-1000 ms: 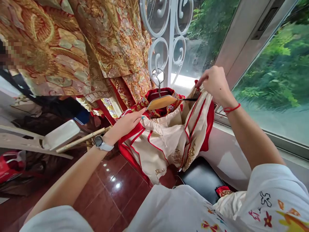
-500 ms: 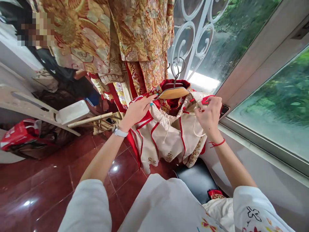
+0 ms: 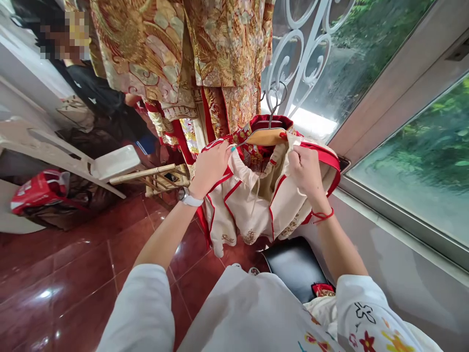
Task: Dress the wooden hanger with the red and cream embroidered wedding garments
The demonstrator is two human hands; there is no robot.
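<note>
A cream and red embroidered garment (image 3: 252, 205) hangs from a wooden hanger (image 3: 266, 136) hooked on a white scrolled window grille (image 3: 304, 54). My left hand (image 3: 210, 166), with a watch on the wrist, grips the garment's red-trimmed left edge just below the hanger. My right hand (image 3: 306, 171), with a red string bracelet, is closed on the cream fabric at the right side of the waistband. Both hands hold the cloth apart, showing the red lining inside.
Gold and red brocade robes (image 3: 176, 58) hang at the upper left. A person in dark clothes (image 3: 95, 93) stands behind them. A white plastic chair (image 3: 73, 161), a red bag (image 3: 36, 190) and a bamboo rack (image 3: 154, 176) stand on the red tiled floor. A black stool (image 3: 296, 266) is below the garment.
My right hand dropped from the hanger's right end to the waistband and closed on the cream fabric. My left hand stayed on the left edge. The view shifted slightly.
</note>
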